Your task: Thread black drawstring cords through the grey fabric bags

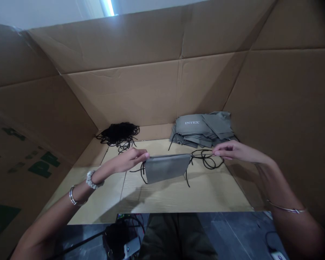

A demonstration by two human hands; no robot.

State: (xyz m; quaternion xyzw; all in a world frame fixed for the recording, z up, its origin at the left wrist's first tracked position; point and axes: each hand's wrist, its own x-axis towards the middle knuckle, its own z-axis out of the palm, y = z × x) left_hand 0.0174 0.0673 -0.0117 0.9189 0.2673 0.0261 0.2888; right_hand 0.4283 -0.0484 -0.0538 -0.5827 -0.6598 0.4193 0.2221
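A: Where to find the grey fabric piece?

B: Over the table, between both hands. Pinched at its upper left corner by the left hand, thumb against fingers; stretching rightward from that grip, long axis side to side, slightly tilted.

A: And nearer to which hand?

B: To the left, in contact. Right hand apart from the fabric, out beyond the upper right corner, fingertips together on a thin strand leading toward that corner. Cannot tell whether cord or wire.

A: How many of each?

B: Hands, two. Held piece, one. Pile of grey pieces, one, back right, marked "INTEX". Pile of black cords, one, back left. Impossible to count within either pile.
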